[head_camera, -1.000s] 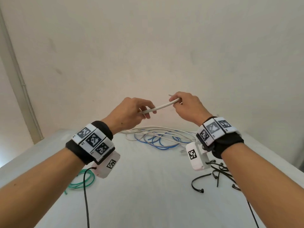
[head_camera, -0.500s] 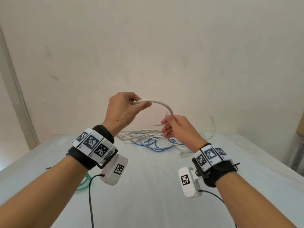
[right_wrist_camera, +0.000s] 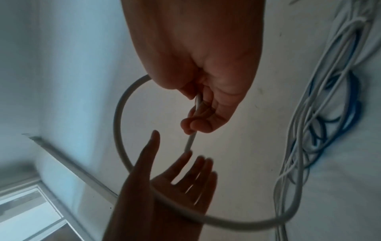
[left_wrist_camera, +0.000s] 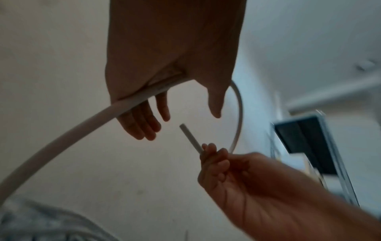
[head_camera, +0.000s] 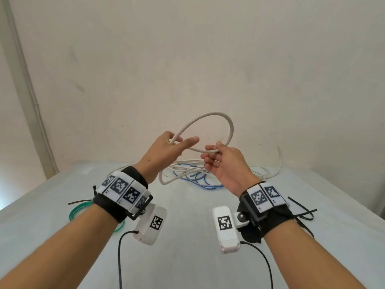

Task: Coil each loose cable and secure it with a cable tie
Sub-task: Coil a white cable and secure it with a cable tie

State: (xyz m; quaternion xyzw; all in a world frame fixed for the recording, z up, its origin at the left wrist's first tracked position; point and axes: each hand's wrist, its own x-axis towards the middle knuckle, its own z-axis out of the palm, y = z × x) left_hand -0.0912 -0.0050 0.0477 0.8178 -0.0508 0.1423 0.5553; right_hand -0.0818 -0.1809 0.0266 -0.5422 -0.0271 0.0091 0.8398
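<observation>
White cable, blue cable, green coil, black ties.

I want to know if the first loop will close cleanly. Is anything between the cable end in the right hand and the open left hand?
Nothing visible. The right hand pinches the white cable near its end, and the end points across open air at the left hand, whose fingers are spread with the cable lying across the palm.

White cable looped between hands

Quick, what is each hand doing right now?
Left hand: open, fingers straight, the white cable lying across the palm.
Right hand: fingers pinch the cable's free end.
</observation>
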